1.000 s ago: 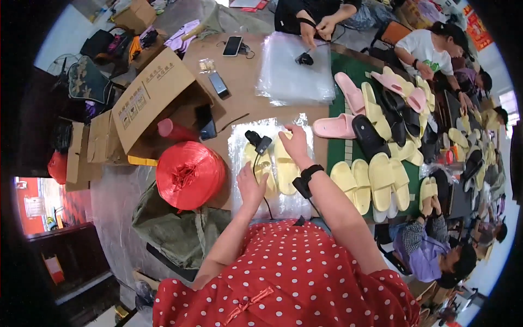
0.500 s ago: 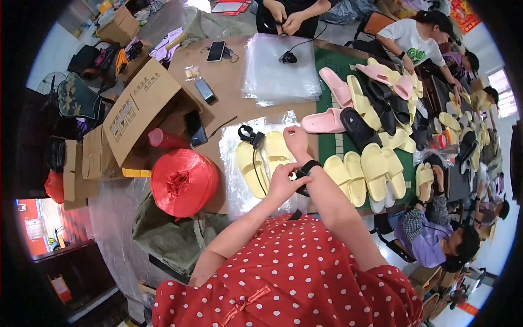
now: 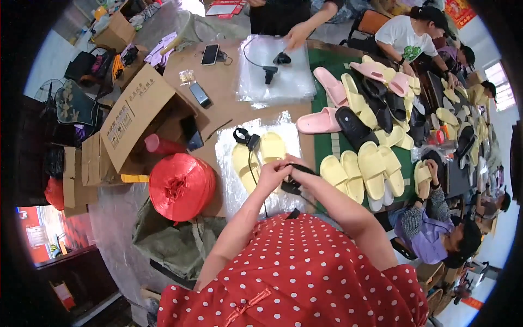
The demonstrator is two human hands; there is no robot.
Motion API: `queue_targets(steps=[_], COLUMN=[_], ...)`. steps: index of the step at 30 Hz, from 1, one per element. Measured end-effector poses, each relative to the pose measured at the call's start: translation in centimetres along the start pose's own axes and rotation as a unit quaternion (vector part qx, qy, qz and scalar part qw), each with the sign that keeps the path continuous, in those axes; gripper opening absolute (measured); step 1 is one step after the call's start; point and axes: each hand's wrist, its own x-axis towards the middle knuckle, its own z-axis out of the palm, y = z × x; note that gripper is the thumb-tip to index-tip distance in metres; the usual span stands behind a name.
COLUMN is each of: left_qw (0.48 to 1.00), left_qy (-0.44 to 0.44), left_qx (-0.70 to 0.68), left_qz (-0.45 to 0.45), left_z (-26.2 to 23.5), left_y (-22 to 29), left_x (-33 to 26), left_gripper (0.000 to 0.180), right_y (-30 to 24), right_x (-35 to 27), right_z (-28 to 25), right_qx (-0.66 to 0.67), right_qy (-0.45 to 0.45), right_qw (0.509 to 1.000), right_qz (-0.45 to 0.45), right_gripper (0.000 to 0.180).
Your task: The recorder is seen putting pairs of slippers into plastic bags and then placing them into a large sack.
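My left hand (image 3: 271, 175) is closed at my right wrist, its fingers pinching a black wrist strap (image 3: 303, 169). My right hand (image 3: 293, 161) is drawn in against the left one, and its fingers are mostly hidden. A small black device (image 3: 290, 187) hangs beneath the right wrist. Just beyond my hands, two pale yellow slide sandals, a left one (image 3: 244, 163) and a right one (image 3: 272, 146), lie on a clear plastic bag (image 3: 226, 188). A second black strap with a clip-like device (image 3: 248, 138) rests over them, its cable running down toward me.
Pink, black and yellow slides (image 3: 376, 163) crowd the green mat to the right. A red twine roll (image 3: 181, 187), a cardboard box (image 3: 136, 117) and phones (image 3: 200, 95) are at left. Across the table, a co-worker's hand (image 3: 297, 36) reaches over stacked clear bags (image 3: 256, 87).
My right hand has drawn back toward me, while my left stays at the strap. The co-worker's hands have parted, and another black device now lies on the stacked bags.
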Motion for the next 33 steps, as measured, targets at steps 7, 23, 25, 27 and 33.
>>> queue_targets(steps=[7,23,25,27,33], left_qw=[0.990,0.952,0.940,0.953,0.987], left_qy=[-0.137,-0.046,-0.114,-0.122,-0.064], left_qx=[0.034,0.297,0.317,0.249,0.108], left_qz=[-0.006,0.053,-0.058,-0.119,-0.100], left_z=[3.6,-0.6,-3.3,-4.8,-5.8], left_y=[1.6,0.9,3.0,3.1,4.2], left_x=[0.7,-4.8,-10.9,-15.8,-21.2], left_gripper=[0.031,0.037,0.030,0.027,0.023], right_y=[0.8,-3.8,-4.1,-3.9,-7.9], right_x=[-7.8,-19.6,-19.0,-18.1,-17.0], right_z=[-2.8,-2.5,-2.0,-1.5,0.1], right_qx=[-0.009,-0.186,-0.209,-0.231,-0.308], right_qy=[0.109,-0.147,-0.104,-0.147,-0.257], right_qw=[0.989,0.958,0.954,0.939,0.902], right_qz=[-0.095,-0.159,-0.186,-0.209,-0.163], right_gripper=[0.043,0.022,0.023,0.023,0.025])
